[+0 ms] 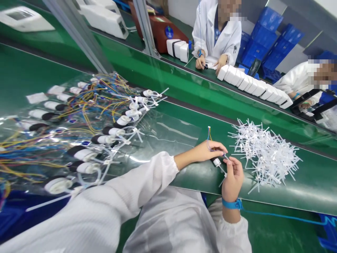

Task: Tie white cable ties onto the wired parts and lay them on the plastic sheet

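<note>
My left hand (pixel 209 151) has its fingers closed around a small pump with coloured wires, partly hidden by the fingers. The white end of the small pump (pixel 217 162) points down toward the table, and its wires rise to a white plug (pixel 209 128). From the pump's end runs a thin clear tube with a white T-shaped fitting (pixel 225 174). My right hand (pixel 233 175), wearing a blue wrist strap (pixel 231 204), pinches a short piece of thin tube (pixel 225 157) against the left fingertips. How the tube joins the part there is hidden.
A heap of white branched tube fittings (pixel 265 154) lies right of my hands. Rows of pumps with wires and tubes (pixel 86 154) lie on clear plastic sheet to the left. A green ledge (pixel 184 86) runs behind, with white housings (pixel 252 84) and two co-workers beyond.
</note>
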Demonstrator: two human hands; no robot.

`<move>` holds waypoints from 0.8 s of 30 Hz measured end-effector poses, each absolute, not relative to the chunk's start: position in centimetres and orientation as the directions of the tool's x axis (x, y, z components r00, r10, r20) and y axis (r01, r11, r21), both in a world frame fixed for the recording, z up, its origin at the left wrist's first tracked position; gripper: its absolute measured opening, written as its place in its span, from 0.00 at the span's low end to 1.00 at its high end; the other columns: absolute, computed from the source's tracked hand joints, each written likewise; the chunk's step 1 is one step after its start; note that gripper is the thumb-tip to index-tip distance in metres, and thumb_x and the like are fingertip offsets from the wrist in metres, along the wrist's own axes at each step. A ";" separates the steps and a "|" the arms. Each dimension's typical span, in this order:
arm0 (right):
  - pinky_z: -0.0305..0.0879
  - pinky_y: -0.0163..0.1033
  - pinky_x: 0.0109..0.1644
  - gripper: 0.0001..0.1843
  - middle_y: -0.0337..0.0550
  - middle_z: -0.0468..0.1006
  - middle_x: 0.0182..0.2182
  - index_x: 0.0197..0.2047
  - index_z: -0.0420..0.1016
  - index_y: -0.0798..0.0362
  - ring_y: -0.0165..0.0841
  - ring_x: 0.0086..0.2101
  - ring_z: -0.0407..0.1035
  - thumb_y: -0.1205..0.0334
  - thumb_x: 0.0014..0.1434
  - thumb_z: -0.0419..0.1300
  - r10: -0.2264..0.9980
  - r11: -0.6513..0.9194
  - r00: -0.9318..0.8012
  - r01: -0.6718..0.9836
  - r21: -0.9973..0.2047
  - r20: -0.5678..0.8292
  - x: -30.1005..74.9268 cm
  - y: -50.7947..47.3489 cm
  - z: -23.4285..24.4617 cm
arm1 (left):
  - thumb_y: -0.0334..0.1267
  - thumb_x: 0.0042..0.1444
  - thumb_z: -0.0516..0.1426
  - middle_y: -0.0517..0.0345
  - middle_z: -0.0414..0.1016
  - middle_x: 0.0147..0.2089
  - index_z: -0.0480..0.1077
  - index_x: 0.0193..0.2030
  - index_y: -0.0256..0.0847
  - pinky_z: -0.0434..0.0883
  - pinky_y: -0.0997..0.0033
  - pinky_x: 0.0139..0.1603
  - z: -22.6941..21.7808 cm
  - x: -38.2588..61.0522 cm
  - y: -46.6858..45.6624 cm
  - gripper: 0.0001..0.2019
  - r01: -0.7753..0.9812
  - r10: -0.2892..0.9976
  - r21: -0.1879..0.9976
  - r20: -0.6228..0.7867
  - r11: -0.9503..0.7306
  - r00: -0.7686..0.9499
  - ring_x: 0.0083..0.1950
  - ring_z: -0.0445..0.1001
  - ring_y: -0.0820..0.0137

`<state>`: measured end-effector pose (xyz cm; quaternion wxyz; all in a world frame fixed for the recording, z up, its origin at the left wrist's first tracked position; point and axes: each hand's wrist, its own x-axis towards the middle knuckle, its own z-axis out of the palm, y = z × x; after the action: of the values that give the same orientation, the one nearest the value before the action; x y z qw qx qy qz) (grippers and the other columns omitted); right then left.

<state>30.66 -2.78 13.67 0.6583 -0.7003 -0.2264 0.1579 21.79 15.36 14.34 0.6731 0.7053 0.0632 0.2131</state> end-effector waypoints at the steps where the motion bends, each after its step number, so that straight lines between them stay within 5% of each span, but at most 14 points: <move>1: 0.74 0.49 0.56 0.19 0.48 0.87 0.44 0.52 0.81 0.52 0.44 0.48 0.83 0.46 0.69 0.70 0.524 -0.042 0.848 0.117 -0.992 0.078 30.7 -2.8 13.6 | 0.38 0.69 0.66 0.49 0.89 0.51 0.85 0.52 0.39 0.77 0.67 0.57 14.3 21.8 15.4 0.09 -0.188 0.385 0.979 0.202 -0.073 0.901 0.52 0.86 0.64; 8: 0.75 0.48 0.53 0.18 0.49 0.88 0.42 0.49 0.83 0.53 0.43 0.44 0.82 0.45 0.70 0.69 0.555 -0.080 0.825 0.173 -0.982 0.100 30.5 -2.8 13.6 | 0.42 0.65 0.70 0.49 0.89 0.47 0.86 0.48 0.38 0.78 0.68 0.52 14.0 21.5 15.0 0.11 -0.150 0.376 0.989 0.134 0.014 0.917 0.47 0.86 0.63; 16: 0.75 0.49 0.53 0.19 0.51 0.88 0.43 0.47 0.85 0.54 0.44 0.44 0.81 0.45 0.69 0.69 0.611 -0.097 0.783 0.221 -0.970 0.117 31.0 -3.0 13.3 | 0.39 0.65 0.69 0.48 0.89 0.47 0.87 0.45 0.37 0.77 0.67 0.54 14.3 21.4 15.1 0.08 -0.136 0.372 0.988 0.155 -0.076 0.915 0.49 0.85 0.62; 24: 0.74 0.49 0.54 0.19 0.49 0.86 0.43 0.48 0.82 0.54 0.43 0.44 0.80 0.45 0.70 0.67 0.583 -0.071 0.803 0.202 -0.977 0.124 30.9 -2.5 13.4 | 0.38 0.68 0.68 0.47 0.88 0.56 0.85 0.58 0.38 0.76 0.66 0.60 15.0 21.2 15.6 0.14 -0.089 0.333 0.992 0.116 -0.095 0.936 0.57 0.85 0.62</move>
<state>30.93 -2.50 13.39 0.6240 -0.7157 -0.2743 0.1524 21.16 15.61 14.97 0.6674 0.7228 0.0846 0.1581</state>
